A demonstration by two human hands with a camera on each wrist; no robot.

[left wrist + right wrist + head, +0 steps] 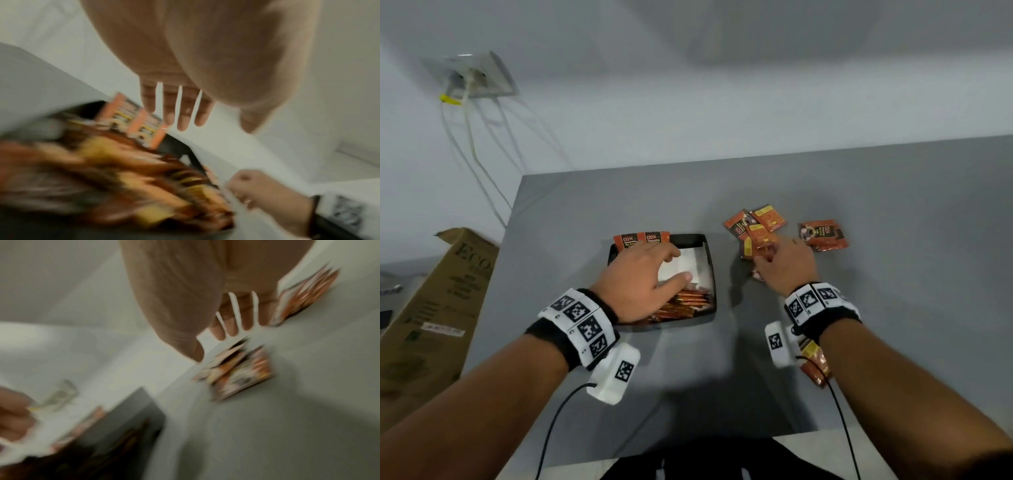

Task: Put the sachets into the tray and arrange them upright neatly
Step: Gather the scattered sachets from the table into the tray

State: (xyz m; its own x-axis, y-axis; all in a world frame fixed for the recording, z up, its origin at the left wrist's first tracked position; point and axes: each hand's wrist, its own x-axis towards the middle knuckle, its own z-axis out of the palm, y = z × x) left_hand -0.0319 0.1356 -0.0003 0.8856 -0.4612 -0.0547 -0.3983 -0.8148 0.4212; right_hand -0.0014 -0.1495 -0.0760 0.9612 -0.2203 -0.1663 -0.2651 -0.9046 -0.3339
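A black tray (709,255) lined with white paper sits mid-table. Two orange sachets (641,240) stand upright against its far left wall, and several more (681,305) lie stacked at its near end. My left hand (674,265) hovers over the tray with straight fingers (182,116) and holds nothing. To the right lies a loose pile of sachets (756,224), with one apart (823,234). My right hand (765,257) reaches down onto the near edge of that pile. Its fingers (232,324) are spread and straight above the blurred sachets (238,374). Another sachet (815,363) lies under my right wrist.
A cardboard box (438,308) leans by the table's left edge. A wall socket (472,78) with hanging cables is at the far left. The grey table (893,308) ends near my body. Both wrist views are motion-blurred.
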